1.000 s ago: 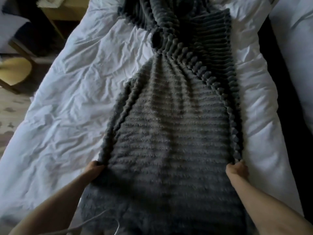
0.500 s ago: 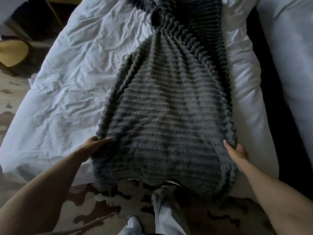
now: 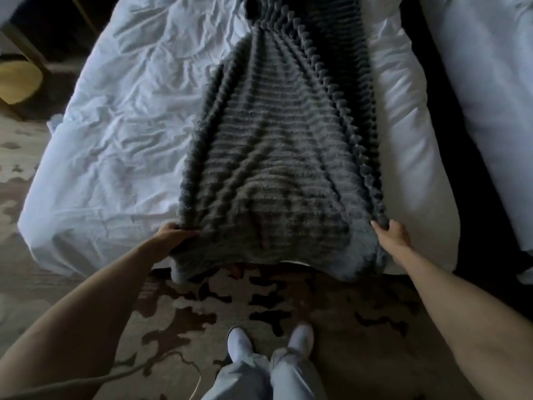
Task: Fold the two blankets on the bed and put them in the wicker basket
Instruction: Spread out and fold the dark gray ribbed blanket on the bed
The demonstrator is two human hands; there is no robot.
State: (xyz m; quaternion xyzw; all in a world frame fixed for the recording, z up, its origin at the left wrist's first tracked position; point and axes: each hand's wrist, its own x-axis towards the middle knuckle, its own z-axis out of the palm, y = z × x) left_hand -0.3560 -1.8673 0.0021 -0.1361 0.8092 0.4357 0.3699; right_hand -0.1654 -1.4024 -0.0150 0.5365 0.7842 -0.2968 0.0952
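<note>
Hands: left hand (image 3: pixel 173 235) curled over near-left corner of grey ribbed blanket (image 3: pixel 282 168), gripping it; right hand (image 3: pixel 392 238) closed round near-right corner, fingers wrapped on the ribbed edge.
Why so: one corner each, arms apart, holds near hem spread & taut, prob. to square it for a fold.
Blanket: lies lengthwise down white bed (image 3: pixel 115 140), near hem hanging over foot edge; far end bunched & twisted, w/ long creases fanning toward the hands.
Floor: patterned rug (image 3: pixel 288 307) under the hem; person's white shoes (image 3: pixel 239 339) just short of bed.
Basket: not in view; 2nd blanket, can't tell.
Stage: early, I'd say; no fold made yet.
Risk: twist at far end may skew the fold unless shaken out.
</note>
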